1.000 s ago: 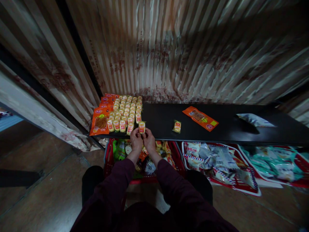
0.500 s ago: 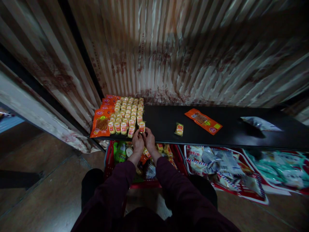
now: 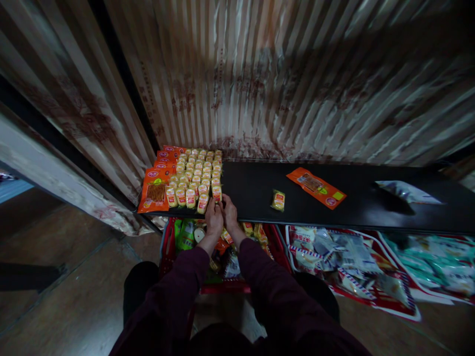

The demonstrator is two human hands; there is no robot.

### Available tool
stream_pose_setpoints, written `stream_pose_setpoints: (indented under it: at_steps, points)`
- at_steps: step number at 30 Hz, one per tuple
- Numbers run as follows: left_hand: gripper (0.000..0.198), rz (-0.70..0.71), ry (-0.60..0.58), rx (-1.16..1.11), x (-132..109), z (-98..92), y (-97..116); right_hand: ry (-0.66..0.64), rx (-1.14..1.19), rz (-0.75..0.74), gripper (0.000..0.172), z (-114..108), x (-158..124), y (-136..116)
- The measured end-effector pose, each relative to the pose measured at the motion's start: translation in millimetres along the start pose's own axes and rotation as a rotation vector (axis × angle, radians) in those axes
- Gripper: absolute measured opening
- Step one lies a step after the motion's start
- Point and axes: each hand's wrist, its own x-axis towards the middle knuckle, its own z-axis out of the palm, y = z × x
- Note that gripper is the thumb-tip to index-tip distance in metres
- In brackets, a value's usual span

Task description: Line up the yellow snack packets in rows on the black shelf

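Observation:
At the front edge of the black shelf [image 3: 252,198], my left hand [image 3: 214,218] and my right hand [image 3: 229,213] are close together, fingers closed on one small wrapped snack cake [image 3: 217,192]. It is yellow with a red label and stands upright at the right front corner of the block. To its left and behind it, several rows of matching wrapped cakes [image 3: 191,195] are packed tightly. Orange snack packets [image 3: 154,190] with a picture on the front line the left end. Another wrapped cake [image 3: 278,200] lies alone on the shelf, right of my hands.
Farther right on the shelf lie an orange packet [image 3: 315,187] and a silvery white packet [image 3: 408,192]. Below, a red basket [image 3: 278,247] of mixed snacks stands between my legs. More baskets hold white packets [image 3: 345,252] and teal packets [image 3: 438,257]. A striped curtain [image 3: 241,79] hangs behind.
Both hands have set the held cake slightly farther back and left, in line with its column. The view has shifted a little, so things on the right sit farther right.

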Motion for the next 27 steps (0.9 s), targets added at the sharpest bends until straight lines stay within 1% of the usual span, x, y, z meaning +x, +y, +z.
stream_pose_setpoints:
  at_steps: [5, 11, 13, 16, 20, 24, 27]
  points:
    - [0.030, 0.046, -0.035, 0.061, -1, 0.5, 1, 0.001, 0.001, -0.037, 0.033, 0, 2, -1]
    - [0.030, 0.045, -0.030, 0.099, -6, 0.9, 7, 0.025, -0.024, -0.073, 0.032, 4, 4, 4]
    - [0.032, 0.065, -0.052, 0.155, -7, 1.2, 10, 0.031, -0.056, -0.073, 0.034, 5, 4, 7]
    - [0.037, 0.090, -0.088, 0.299, -8, 1.6, 14, 0.047, -0.102, -0.072, 0.034, 8, 3, 11]
    - [0.041, 0.103, -0.089, 0.414, -10, 2.4, 16, 0.055, -0.121, -0.093, 0.033, 11, 4, 16]
    - [0.042, 0.139, -0.095, 0.425, -11, 3.7, 14, 0.069, -0.114, -0.113, 0.034, 14, 3, 20]
    - [0.042, 0.135, -0.094, 0.400, -11, 4.5, 13, 0.084, -0.114, -0.100, 0.034, 16, 3, 21]
